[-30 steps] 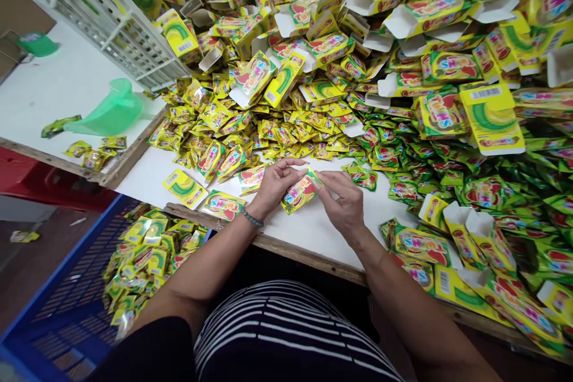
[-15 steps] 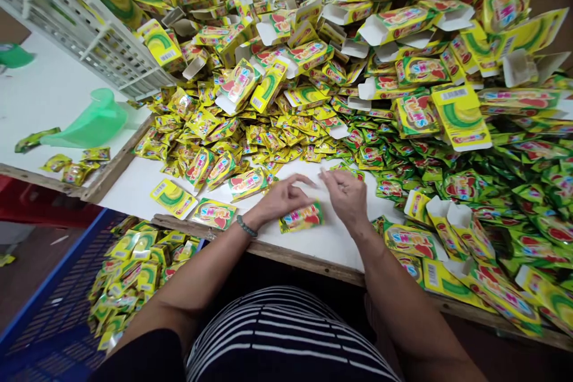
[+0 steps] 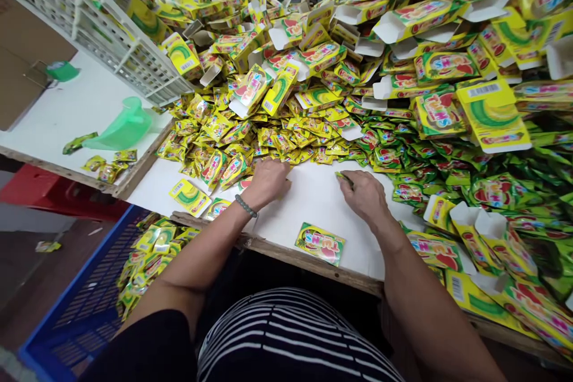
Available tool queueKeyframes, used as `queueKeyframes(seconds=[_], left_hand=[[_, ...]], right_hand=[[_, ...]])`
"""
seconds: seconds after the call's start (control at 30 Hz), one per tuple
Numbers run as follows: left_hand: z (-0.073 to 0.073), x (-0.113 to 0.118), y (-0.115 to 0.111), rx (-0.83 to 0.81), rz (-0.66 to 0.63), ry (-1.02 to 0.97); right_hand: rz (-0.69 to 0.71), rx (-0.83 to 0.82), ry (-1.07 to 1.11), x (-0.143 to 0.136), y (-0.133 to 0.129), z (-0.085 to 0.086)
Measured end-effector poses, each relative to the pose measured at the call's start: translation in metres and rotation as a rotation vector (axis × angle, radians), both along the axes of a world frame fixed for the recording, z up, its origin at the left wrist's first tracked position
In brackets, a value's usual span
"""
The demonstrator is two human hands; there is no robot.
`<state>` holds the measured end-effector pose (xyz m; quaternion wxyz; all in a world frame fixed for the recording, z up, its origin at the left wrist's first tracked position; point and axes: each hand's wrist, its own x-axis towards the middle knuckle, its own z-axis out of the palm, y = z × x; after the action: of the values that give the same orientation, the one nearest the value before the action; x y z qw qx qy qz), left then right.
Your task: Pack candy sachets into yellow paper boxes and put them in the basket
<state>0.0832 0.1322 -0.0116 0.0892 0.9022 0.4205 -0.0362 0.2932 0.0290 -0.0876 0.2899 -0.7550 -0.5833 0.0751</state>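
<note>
My left hand (image 3: 270,182), a beaded bracelet on its wrist, is at the front edge of a pile of small yellow sachets (image 3: 219,125). Its fingers are curled downward and their tips are hidden, so what they grip does not show. Between the fingers and thumb of my right hand (image 3: 366,196) is a small green sachet (image 3: 344,179). A pile of green sachets (image 3: 407,191) lies to the right of that hand. On the white tabletop (image 3: 308,191), near the front edge between my forearms, a flat green and yellow box (image 3: 320,243) lies apart from both hands.
Open-ended printed boxes (image 3: 421,18) are heaped at the back. More boxes (image 3: 447,250) lie at right. A white plastic crate (image 3: 111,30) leans at left beside a green scoop (image 3: 125,125). Below the table edge stands a blue basket (image 3: 76,304) of filled packs.
My hands have moved apart, the left toward the yellow sachets. The right now shows a green sachet in its fingers. The flat box beneath my left hand is now uncovered, nearer the front edge.
</note>
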Motion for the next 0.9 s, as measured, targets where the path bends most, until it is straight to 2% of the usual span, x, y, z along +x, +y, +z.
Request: queueKeyframes(seconds=[0.07, 0.13, 0.23, 0.33, 0.47, 0.53, 0.63, 0.7, 0.8, 0.9], left_hand=[[0.0, -0.005, -0.001, 0.019, -0.108, 0.055], [0.0, -0.008, 0.0, 0.027, -0.158, 0.09], [0.0, -0.007, 0.007, -0.01, -0.155, 0.098], [0.0, 0.002, 0.012, -0.032, -0.109, -0.047], [-0.007, 0.017, 0.009, -0.134, 0.111, -0.475], [-0.015, 0.024, 0.007, -0.308, 0.21, -0.711], [-0.03, 0.032, 0.003, -0.632, 0.305, -0.99], [-0.039, 0.034, 0.0, -0.762, 0.362, -1.092], [-0.046, 0.036, -0.006, -0.813, 0.39, -1.139], [-0.047, 0.038, -0.013, -0.854, 0.358, -1.188]], right_hand=[[-0.028, 0.023, 0.128, -0.001, 0.0, 0.005], [-0.079, 0.018, 0.366, -0.002, 0.002, 0.01], [-0.145, -0.021, 0.807, -0.005, 0.005, 0.011], [-0.152, -0.037, 1.061, -0.008, 0.008, 0.007], [-0.105, 0.019, 1.09, -0.009, 0.009, -0.001], [-0.086, 0.066, 1.069, -0.007, 0.008, 0.0], [-0.051, 0.14, 1.09, -0.006, 0.005, 0.012], [-0.045, 0.2, 1.1, -0.007, 0.002, 0.022], [-0.019, 0.265, 1.079, -0.014, 0.0, 0.033], [0.007, 0.198, 1.046, -0.025, 0.0, 0.033]])
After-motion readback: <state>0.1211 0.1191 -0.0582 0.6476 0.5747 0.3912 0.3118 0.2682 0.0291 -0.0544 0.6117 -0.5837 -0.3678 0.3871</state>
